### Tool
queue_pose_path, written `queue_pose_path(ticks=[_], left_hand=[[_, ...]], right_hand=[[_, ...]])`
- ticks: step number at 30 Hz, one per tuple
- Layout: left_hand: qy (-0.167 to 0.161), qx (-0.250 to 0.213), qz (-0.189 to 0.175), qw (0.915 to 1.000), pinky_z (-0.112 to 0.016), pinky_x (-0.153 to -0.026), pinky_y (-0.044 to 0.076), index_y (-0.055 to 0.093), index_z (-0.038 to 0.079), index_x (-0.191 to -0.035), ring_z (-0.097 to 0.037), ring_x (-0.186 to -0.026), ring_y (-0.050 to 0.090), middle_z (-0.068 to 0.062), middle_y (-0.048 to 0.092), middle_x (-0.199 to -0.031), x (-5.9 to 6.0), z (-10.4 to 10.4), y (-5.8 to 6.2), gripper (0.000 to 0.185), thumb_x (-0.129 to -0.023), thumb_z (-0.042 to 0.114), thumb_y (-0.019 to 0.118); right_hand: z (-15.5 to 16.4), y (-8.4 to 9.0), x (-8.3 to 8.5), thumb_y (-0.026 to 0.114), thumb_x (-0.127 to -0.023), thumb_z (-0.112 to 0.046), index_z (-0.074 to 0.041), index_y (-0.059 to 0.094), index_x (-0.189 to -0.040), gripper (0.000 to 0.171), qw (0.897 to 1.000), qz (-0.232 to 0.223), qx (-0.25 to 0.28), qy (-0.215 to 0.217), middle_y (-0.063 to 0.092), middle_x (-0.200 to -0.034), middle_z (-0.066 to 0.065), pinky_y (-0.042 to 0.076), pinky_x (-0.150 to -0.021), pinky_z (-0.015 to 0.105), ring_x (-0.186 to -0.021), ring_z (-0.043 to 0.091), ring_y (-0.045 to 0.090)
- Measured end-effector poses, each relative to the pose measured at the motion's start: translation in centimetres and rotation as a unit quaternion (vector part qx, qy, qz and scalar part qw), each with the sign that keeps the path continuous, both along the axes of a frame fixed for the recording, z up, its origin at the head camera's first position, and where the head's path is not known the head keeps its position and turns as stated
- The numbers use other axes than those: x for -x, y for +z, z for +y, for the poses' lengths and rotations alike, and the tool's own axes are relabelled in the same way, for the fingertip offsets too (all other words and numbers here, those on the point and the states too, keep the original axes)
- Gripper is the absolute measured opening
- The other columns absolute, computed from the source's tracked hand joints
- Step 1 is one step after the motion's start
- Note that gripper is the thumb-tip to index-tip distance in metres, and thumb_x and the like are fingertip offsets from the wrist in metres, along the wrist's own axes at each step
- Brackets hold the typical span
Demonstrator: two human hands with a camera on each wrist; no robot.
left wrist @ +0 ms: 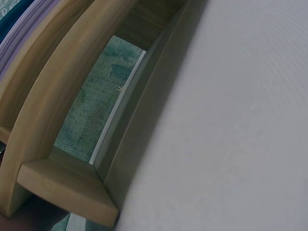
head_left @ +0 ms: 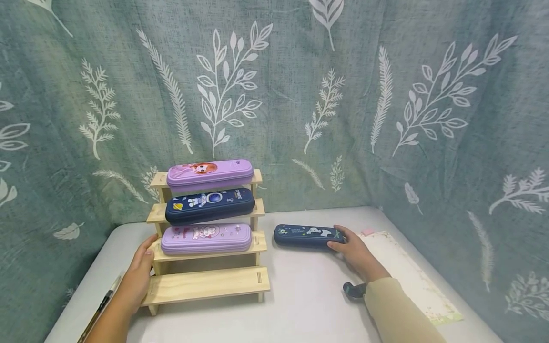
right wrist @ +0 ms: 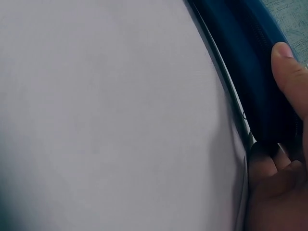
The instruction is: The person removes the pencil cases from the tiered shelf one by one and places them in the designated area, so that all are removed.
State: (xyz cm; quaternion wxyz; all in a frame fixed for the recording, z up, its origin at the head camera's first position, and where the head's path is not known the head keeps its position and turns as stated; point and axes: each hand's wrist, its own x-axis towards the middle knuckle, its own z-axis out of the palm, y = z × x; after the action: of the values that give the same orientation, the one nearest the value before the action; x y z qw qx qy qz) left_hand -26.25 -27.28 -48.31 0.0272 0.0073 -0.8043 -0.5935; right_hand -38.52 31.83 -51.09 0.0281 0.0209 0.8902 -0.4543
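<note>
A small makeshift display corner, like a stationery stall set up indoors.

A leaf-printed teal cloth (head_left: 300, 95) hangs on all sides as a backdrop around a plain white table (head_left: 300, 305). On it a stepped wooden rack (head_left: 206, 283) shows pencil cases (head_left: 209, 206) in rows, like goods laid out for sale.

light: even, soft, bright | shadows: faint; dark in wrist-view corners | head view: sharp, edges bowed | wrist views: blurred
</note>
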Motion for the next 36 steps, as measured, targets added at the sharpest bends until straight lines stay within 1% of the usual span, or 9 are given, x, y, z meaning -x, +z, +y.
queue_pose_path(ticks=[3, 6, 10, 17, 21, 25, 29, 31, 36], left_hand=[[0.0, 0.0, 0.002, 1.0, -0.072, -0.125, 0.008, 0.003, 0.023, -0.17, -0.05, -0.16, 0.005, -0.019, 0.004, -0.176, 0.0, -0.1, -0.1, 0.058, -0.115, 0.04, 0.011], [0.0, -0.001, -0.005, 1.0, -0.072, -0.125, 0.007, 0.003, 0.023, -0.17, -0.049, -0.16, 0.004, -0.019, 0.004, -0.176, 0.0, -0.1, -0.1, 0.058, -0.115, 0.041, 0.01], [0.001, -0.002, -0.009, 1.0, -0.072, -0.125, 0.007, 0.003, 0.025, -0.17, -0.049, -0.16, 0.004, -0.018, 0.004, -0.176, 0.0, -0.2, -0.1, 0.058, -0.115, 0.041, 0.01], [-0.001, -0.002, -0.003, 1.0, -0.071, -0.125, 0.007, 0.003, 0.026, -0.17, -0.048, -0.16, 0.004, -0.018, 0.004, -0.176, -0.2, -0.2, 0.1, 0.058, -0.115, 0.041, 0.011], [0.0, -0.001, 0.0, 1.0, -0.072, -0.125, 0.007, 0.003, 0.026, -0.17, -0.049, -0.16, 0.004, -0.018, 0.003, -0.176, -0.3, 0.0, 0.2, 0.058, -0.115, 0.042, 0.01], [0.001, -0.01, -0.001, 0.9999, -0.071, -0.125, 0.007, 0.003, 0.026, -0.17, -0.049, -0.16, 0.005, -0.018, 0.004, -0.176, -0.1, 0.2, 0.1, 0.058, -0.115, 0.042, 0.011], [0.002, -0.012, 0.0, 0.9999, -0.071, -0.125, 0.007, 0.004, 0.028, -0.17, -0.048, -0.16, 0.005, -0.017, 0.005, -0.176, 0.1, 0.3, 0.1, 0.058, -0.115, 0.043, 0.011], [0.002, -0.009, 0.0, 1.0, -0.071, -0.125, 0.007, 0.004, 0.028, -0.17, -0.048, -0.16, 0.005, -0.017, 0.005, -0.176, 0.2, 0.3, 0.2, 0.058, -0.114, 0.044, 0.012], [0.002, -0.007, -0.005, 1.0, -0.072, -0.125, 0.007, 0.004, 0.027, -0.17, -0.049, -0.16, 0.005, -0.018, 0.005, -0.176, -0.2, 0.2, 0.4, 0.059, -0.114, 0.045, 0.011]], right_hand=[[-0.1, -0.1, 0.1, 0.076, -0.091, -0.054, -0.026, 0.031, -0.166, 0.092, 1.0, 0.0, 0.004, 0.002, 0.028, -0.171, 0.018, 0.009, -0.127, 0.066, -0.158, 0.047, 0.019], [-0.2, -0.2, 0.0, 0.076, -0.091, -0.053, -0.027, 0.029, -0.167, 0.093, 1.0, 0.001, -0.014, 0.002, 0.025, -0.172, 0.018, 0.009, -0.127, 0.067, -0.158, 0.048, 0.018], [-0.3, -0.3, 0.0, 0.075, -0.092, -0.052, -0.027, 0.027, -0.167, 0.093, 0.999, 0.003, -0.038, -0.001, 0.024, -0.172, 0.019, 0.011, -0.126, 0.067, -0.158, 0.049, 0.018], [-0.2, -0.5, 0.1, 0.076, -0.094, -0.047, -0.026, 0.027, -0.167, 0.09, 0.998, 0.013, -0.053, 0.001, 0.026, -0.171, 0.021, 0.012, -0.126, 0.067, -0.157, 0.05, 0.019], [-0.1, -0.4, 0.1, 0.077, -0.094, -0.043, -0.025, 0.026, -0.168, 0.091, 0.999, 0.011, -0.044, 0.006, 0.025, -0.171, 0.022, 0.012, -0.127, 0.065, -0.157, 0.049, 0.018], [0.0, 0.4, -0.3, 0.079, -0.093, -0.041, -0.023, 0.022, -0.169, 0.097, 1.0, 0.006, -0.021, 0.012, 0.021, -0.172, 0.021, 0.01, -0.128, 0.064, -0.158, 0.048, 0.016], [-0.8, 2.1, -1.1, 0.079, -0.094, -0.043, -0.022, 0.018, -0.17, 0.099, 1.0, 0.023, -0.017, 0.009, 0.018, -0.174, 0.02, 0.017, -0.127, 0.063, -0.156, 0.05, 0.02], [-1.8, 3.1, -1.8, 0.077, -0.095, -0.046, -0.023, 0.019, -0.169, 0.097, 0.999, 0.041, -0.034, 0.003, 0.019, -0.173, 0.02, 0.023, -0.126, 0.062, -0.154, 0.051, 0.025], [-5.5, 4.5, -4.8, 0.075, -0.096, -0.048, -0.022, 0.028, -0.167, 0.089, 0.993, 0.098, -0.062, 0.005, 0.027, -0.171, 0.02, 0.028, -0.124, 0.063, -0.153, 0.049, 0.031]])
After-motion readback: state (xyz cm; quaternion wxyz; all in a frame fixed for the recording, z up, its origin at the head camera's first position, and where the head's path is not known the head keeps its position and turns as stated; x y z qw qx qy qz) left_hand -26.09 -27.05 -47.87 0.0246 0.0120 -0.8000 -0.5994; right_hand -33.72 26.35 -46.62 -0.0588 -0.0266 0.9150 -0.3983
